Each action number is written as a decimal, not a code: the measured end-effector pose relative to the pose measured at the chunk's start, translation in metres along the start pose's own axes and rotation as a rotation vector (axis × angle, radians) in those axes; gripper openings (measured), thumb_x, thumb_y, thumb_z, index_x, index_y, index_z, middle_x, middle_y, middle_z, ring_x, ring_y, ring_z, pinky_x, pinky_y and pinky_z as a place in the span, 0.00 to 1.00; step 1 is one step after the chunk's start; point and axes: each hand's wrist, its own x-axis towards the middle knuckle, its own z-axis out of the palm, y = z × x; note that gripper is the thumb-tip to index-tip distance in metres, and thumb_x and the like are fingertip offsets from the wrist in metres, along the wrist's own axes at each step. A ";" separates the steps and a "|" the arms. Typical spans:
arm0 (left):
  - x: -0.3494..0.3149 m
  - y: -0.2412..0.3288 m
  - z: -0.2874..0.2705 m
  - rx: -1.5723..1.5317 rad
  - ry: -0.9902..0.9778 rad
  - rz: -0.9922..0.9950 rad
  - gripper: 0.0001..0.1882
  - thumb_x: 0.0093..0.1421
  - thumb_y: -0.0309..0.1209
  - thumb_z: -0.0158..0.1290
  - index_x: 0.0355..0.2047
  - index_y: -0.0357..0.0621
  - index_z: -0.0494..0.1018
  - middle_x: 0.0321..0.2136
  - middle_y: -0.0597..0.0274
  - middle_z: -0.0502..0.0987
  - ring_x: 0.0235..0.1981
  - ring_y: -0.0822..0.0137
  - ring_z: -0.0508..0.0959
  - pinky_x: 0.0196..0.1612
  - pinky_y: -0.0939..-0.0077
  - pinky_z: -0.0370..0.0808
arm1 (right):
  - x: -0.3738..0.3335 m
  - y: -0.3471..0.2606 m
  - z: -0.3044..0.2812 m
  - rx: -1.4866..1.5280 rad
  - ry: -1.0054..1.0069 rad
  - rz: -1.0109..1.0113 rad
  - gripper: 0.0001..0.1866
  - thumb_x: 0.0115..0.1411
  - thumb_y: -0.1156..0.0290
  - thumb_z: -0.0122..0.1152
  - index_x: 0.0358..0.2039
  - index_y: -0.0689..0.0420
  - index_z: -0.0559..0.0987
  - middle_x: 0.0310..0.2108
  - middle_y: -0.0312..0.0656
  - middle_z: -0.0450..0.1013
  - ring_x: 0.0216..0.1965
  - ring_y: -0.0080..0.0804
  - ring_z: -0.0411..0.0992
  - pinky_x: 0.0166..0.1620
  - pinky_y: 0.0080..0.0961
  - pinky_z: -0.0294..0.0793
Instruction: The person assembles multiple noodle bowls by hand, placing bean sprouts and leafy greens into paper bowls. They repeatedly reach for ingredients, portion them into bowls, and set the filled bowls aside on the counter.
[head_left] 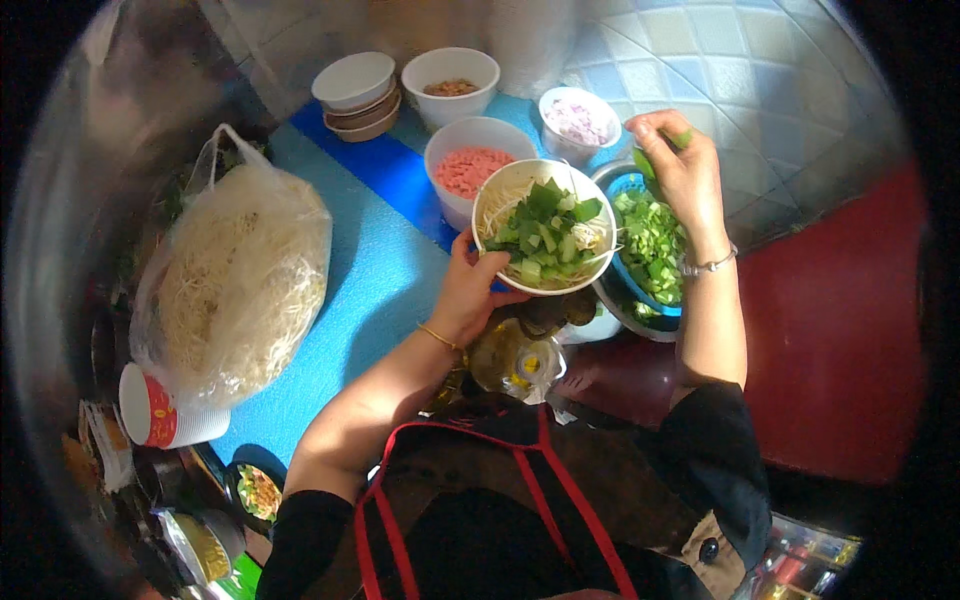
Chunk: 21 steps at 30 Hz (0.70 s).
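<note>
Over the blue worktop (375,260), the left hand (470,285), half curled, gripped a white bowl (540,166) toward one o'clock of centre, its round mouth facing up, while at the bowl's two o'clock the right hand (690,172), nearly closed, pinched some green leaf (645,166).

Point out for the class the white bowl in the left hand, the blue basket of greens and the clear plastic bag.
Held white bowl (548,291), head view: its near rim.
Blue basket (637,289), head view: its lower-left wall.
Clear plastic bag (240,280), head view: its bulging middle.
</note>
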 end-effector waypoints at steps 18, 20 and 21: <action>-0.172 0.095 -0.087 -0.189 0.246 0.317 0.30 0.52 0.25 0.46 0.54 0.46 0.48 0.45 0.58 0.63 0.43 0.62 0.69 0.31 0.61 0.77 | -0.015 -0.063 0.126 0.211 -0.681 0.126 0.14 0.57 0.60 0.49 0.36 0.58 0.72 0.29 0.35 0.71 0.26 0.19 0.67 0.28 0.15 0.63; -0.192 0.111 -0.098 -0.134 0.317 0.406 0.25 0.55 0.24 0.41 0.52 0.40 0.47 0.45 0.50 0.64 0.38 0.58 0.74 0.31 0.62 0.79 | -0.012 -0.106 0.162 0.320 -0.920 0.204 0.12 0.58 0.62 0.49 0.33 0.58 0.72 0.24 0.33 0.69 0.21 0.16 0.64 0.21 0.12 0.61; -0.204 0.120 -0.106 -0.138 0.325 0.431 0.26 0.55 0.24 0.41 0.53 0.41 0.46 0.45 0.48 0.64 0.37 0.56 0.75 0.29 0.63 0.79 | -0.008 -0.128 0.178 0.345 -1.003 0.229 0.11 0.58 0.63 0.49 0.31 0.58 0.72 0.22 0.32 0.69 0.18 0.15 0.63 0.18 0.11 0.59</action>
